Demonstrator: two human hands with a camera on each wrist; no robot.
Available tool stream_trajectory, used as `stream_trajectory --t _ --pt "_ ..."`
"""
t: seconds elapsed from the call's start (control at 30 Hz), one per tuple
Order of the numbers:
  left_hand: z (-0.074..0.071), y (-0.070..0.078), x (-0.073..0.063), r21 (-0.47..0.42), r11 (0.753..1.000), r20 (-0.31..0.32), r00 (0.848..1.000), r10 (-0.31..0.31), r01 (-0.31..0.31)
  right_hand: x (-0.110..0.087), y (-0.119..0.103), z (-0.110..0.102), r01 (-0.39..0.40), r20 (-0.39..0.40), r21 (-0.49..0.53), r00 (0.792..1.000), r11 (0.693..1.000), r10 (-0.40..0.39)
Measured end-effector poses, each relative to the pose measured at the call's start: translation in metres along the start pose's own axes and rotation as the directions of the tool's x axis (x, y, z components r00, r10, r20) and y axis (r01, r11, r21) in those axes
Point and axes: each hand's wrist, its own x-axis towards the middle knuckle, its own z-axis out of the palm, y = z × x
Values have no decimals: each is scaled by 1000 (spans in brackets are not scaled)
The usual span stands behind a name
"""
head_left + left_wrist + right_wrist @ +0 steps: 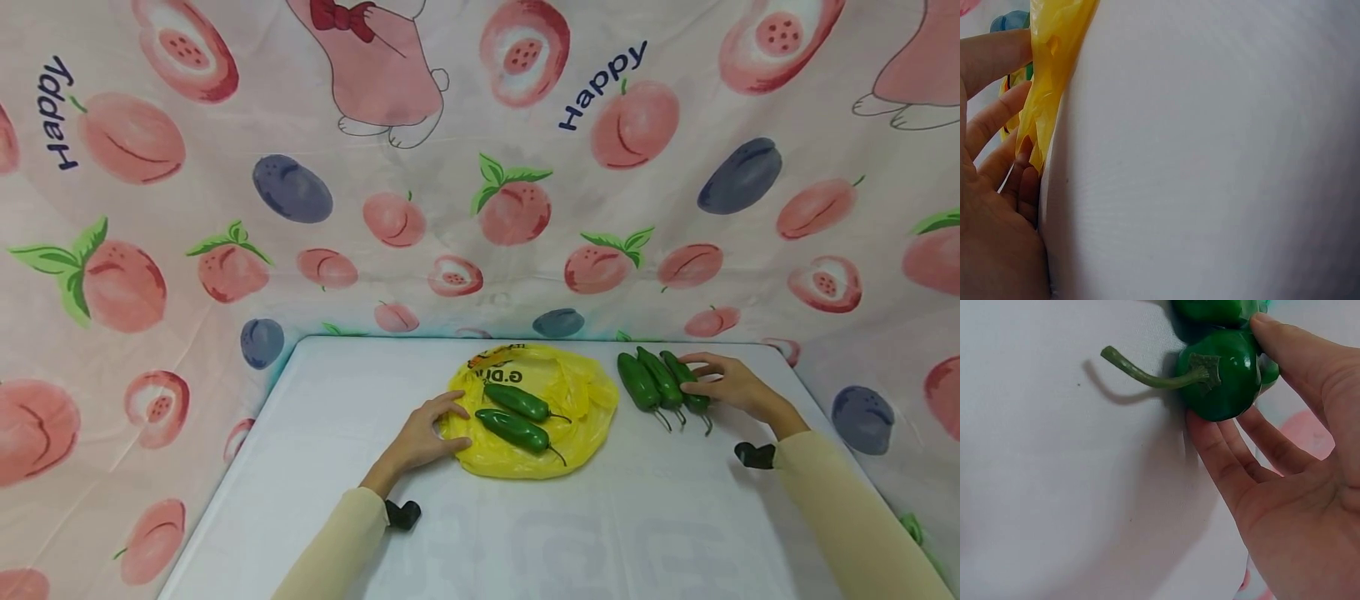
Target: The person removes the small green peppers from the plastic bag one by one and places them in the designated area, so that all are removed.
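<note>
Two glossy green chili peppers [516,402] lie on a flattened yellow plastic bag [585,450] in the middle of the white table. At the bag's left edge is my left hand [422,433], thumb and fingers spread in a curve and touching the plastic. In the left wrist view, folds of the bag [1050,69] cover some fingertips. To the right of the bag, three more green peppers lie side by side. My right hand [731,387] grips the rightmost pepper [1225,381], thumb on one side and fingers on the other. Its curved stem points toward the wrist camera.
The white table [600,533] ends at a fruit-printed cloth [450,192] that hangs behind it and at the sides. Black lettering shows on the bag's far part. A second pepper [1216,309] sits right against the gripped one in the right wrist view.
</note>
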Motion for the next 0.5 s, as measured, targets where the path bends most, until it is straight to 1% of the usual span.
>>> stream_trajectory --t 0.23,0.5 --pt "0 2 -1 4 1000 3 1000 -6 6 0 -3 -1 -7 5 -21 1000 1000 7" --pt "0 3 -1 5 1000 1 1000 -9 9 3 1 1 1 5 -21 1000 1000 -1"
